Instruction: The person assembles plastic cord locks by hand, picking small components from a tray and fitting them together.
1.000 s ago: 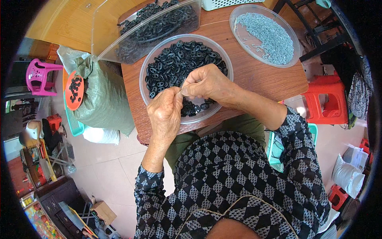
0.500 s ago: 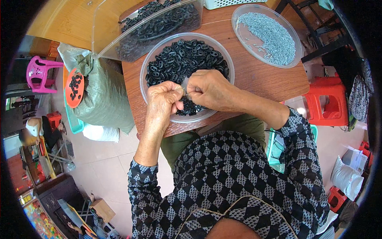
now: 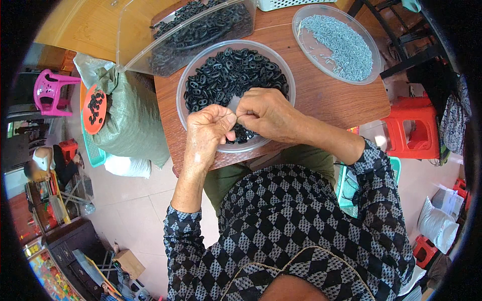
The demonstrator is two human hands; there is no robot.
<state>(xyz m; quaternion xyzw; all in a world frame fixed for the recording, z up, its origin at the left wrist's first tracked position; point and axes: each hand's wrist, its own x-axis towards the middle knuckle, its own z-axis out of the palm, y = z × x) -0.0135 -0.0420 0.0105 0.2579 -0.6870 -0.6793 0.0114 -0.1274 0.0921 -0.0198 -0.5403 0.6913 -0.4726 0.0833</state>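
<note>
Black two-holed oval pieces (image 3: pixel 216 74) lie in a round clear tub (image 3: pixel 234 102) on the desk (image 3: pixel 326 105); above it the left hand (image 3: pixel 207 129) and right hand (image 3: pixel 268 113) nearly touch, fingers of each pinched together, whether on anything I cannot tell; a tray (image 3: pixel 307 46) of small silvery rods (image 3: pixel 346 47) stands to the right.

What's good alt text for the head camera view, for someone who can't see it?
A person's left hand and right hand pinch close together over a clear round tub of black two-holed pieces on a brown table; anything held is too small to tell. Farther right lies a clear tray of silvery pins; behind the tub, a bin holds more.
</note>
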